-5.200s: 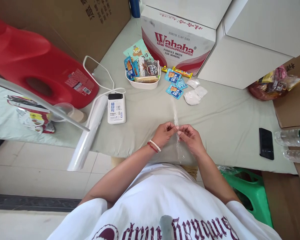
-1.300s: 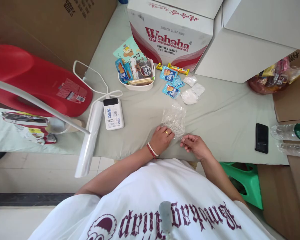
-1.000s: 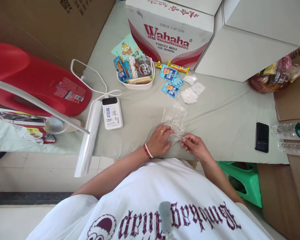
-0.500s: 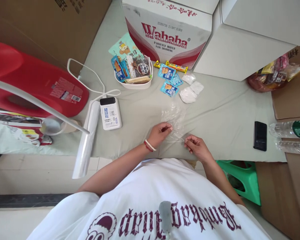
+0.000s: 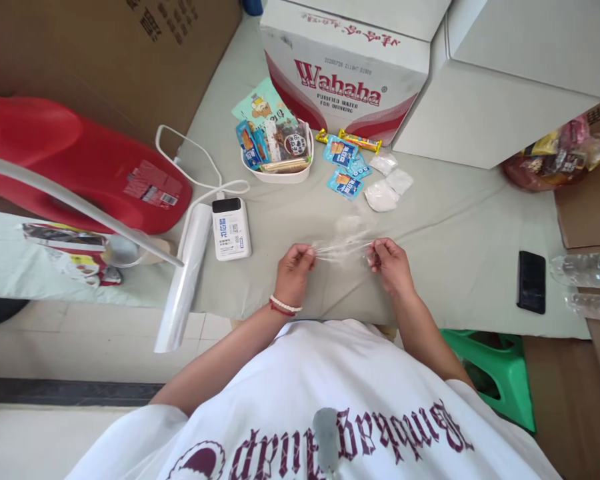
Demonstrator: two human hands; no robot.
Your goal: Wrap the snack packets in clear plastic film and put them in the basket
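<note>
A thin clear plastic film [image 5: 344,245] is stretched between my two hands, just above the cloth-covered table. My left hand [image 5: 294,272] pinches its left edge between thumb and fingers. At the film's right edge, my right hand [image 5: 391,265] grips it the same way, fingers curled in. Beyond the film lie several small white wrapped packets [image 5: 383,197] and blue snack sachets [image 5: 344,183]. Behind and to the left of them stands a white basket [image 5: 280,177] of packaged snacks. A white power bank [image 5: 231,230] with a cable lies left of my left hand.
A roll of clear film [image 5: 183,287] overhangs the table's front edge, near a big red jug [image 5: 145,180]. The Wahaha carton [image 5: 340,87] stands at the back. On the right are a black phone [image 5: 532,282], plastic bottles [image 5: 577,270] and a snack bowl [image 5: 525,175].
My hands have moved apart, the left one leftward, and both lifted slightly. The film, loosely spread before, is now pulled taut between them. The view has shifted a little.
</note>
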